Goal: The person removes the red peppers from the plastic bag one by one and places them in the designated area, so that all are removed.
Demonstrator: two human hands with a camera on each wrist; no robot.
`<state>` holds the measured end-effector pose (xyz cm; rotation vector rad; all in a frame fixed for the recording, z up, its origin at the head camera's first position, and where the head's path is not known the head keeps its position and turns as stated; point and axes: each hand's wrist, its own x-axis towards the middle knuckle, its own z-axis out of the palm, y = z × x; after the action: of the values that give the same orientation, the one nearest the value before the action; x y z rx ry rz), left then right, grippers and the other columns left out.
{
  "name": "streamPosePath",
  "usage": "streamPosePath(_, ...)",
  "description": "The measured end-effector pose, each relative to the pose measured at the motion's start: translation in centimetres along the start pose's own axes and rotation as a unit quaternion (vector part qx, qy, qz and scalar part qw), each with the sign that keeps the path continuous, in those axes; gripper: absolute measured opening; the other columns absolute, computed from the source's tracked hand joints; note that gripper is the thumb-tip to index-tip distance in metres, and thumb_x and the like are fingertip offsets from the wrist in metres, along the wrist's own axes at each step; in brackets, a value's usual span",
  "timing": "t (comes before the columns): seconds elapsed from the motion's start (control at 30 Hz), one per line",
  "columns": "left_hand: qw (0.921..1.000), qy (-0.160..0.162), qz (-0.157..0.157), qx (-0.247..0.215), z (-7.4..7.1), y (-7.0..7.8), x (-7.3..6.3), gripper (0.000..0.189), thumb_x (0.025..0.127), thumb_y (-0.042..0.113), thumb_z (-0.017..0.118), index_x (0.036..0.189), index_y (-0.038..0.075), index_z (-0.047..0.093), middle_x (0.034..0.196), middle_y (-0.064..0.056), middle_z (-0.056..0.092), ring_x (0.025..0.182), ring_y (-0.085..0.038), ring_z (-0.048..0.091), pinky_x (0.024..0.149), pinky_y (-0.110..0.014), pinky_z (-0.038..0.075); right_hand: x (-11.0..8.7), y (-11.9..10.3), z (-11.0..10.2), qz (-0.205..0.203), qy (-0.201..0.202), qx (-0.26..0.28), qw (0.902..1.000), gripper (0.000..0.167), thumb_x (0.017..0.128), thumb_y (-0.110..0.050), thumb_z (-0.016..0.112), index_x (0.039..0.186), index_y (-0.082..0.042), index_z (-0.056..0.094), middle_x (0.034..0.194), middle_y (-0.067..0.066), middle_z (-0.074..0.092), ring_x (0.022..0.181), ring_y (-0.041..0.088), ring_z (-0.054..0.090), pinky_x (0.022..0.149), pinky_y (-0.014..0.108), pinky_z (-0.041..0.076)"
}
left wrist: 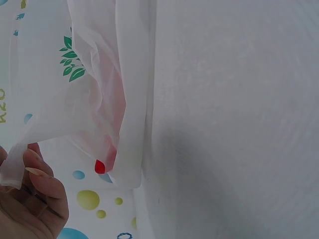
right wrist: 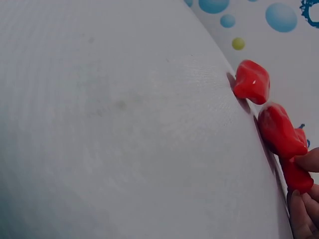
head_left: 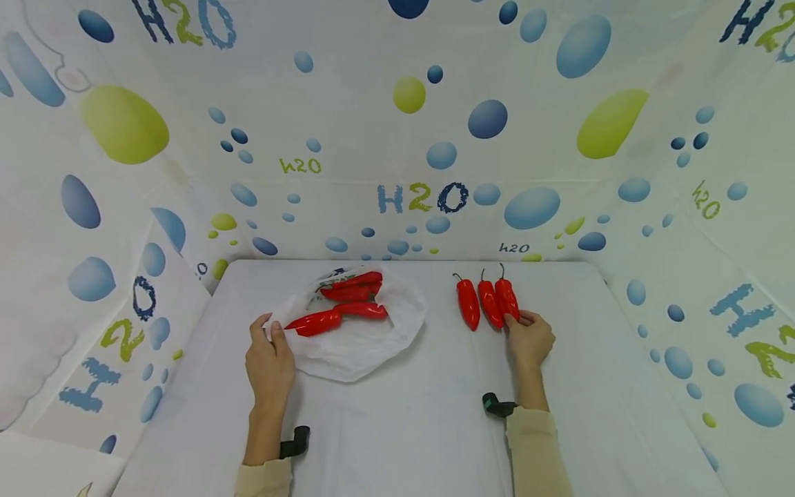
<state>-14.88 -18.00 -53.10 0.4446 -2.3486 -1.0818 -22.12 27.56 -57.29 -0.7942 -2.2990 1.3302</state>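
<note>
My left hand (head_left: 271, 360) pinches the left edge of a white plastic bag (head_left: 357, 362), its film drawn between thumb and fingers in the left wrist view. Several red peppers (head_left: 315, 323) lie on or in the bag; how the film lies about them is hard to tell. To the right, three glossy red peppers lie side by side, stems pointing away: a left one (head_left: 468, 304), a middle one (head_left: 489, 304) and a right one (head_left: 506, 297). My right hand (head_left: 530, 338) holds the lower end of the right pepper between thumb and fingers. Green leaves are printed on the bag (left wrist: 89, 107).
A white-covered table (head_left: 404, 428) lies under everything, its far edge against a patterned curtain (head_left: 348, 110) with blue and green spots. Dark wrist cameras (head_left: 295, 442) sit on both forearms. Bare tabletop separates the bag from the three peppers.
</note>
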Motion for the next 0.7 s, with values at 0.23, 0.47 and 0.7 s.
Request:
streamPosePath(0.23, 1.0, 0.002, -0.004, 0.0, 0.13, -0.1, 0.06, 0.046, 0.113, 0.033, 0.041, 0.147, 0.003, 0.048, 0.07, -0.012, 0.054, 0.057, -0.023, 0.041, 0.056, -0.029, 0.042, 0.02, -0.03, 0.09, -0.009, -0.009, -0.015, 0.9998, 0.035, 0.095, -0.022, 0.076, 0.119, 0.004, 0.073, 0.109, 0.025, 0.074, 0.099, 0.039, 0.07, 0.084, 0.047, 0.05)
streamPosePath(0.47, 1.0, 0.003, -0.007, -0.002, 0.11, -0.01, 0.07, 0.045, 0.113, 0.032, 0.041, 0.146, 0.002, 0.048, 0.077, -0.015, 0.058, 0.062, -0.025, 0.045, 0.059, -0.031, 0.044, -0.02, -0.15, -0.15, -0.001, -0.032, -0.017, 0.9993, 0.038, 0.097, -0.023, 0.074, 0.122, 0.004, 0.071, 0.114, 0.025, 0.073, 0.103, 0.039, 0.069, 0.088, 0.049, 0.053)
streamPosePath(0.7, 1.0, 0.001, -0.007, 0.002, 0.03, -0.07, 0.02, 0.046, 0.113, 0.033, 0.041, 0.146, 0.003, 0.048, 0.073, -0.013, 0.055, 0.06, -0.024, 0.043, 0.059, -0.031, 0.043, -0.3, -0.62, -0.47, -0.003, -0.058, -0.026, 0.998, 0.043, 0.099, -0.027, 0.07, 0.127, 0.006, 0.067, 0.118, 0.027, 0.071, 0.106, 0.04, 0.067, 0.09, 0.051, 0.055)
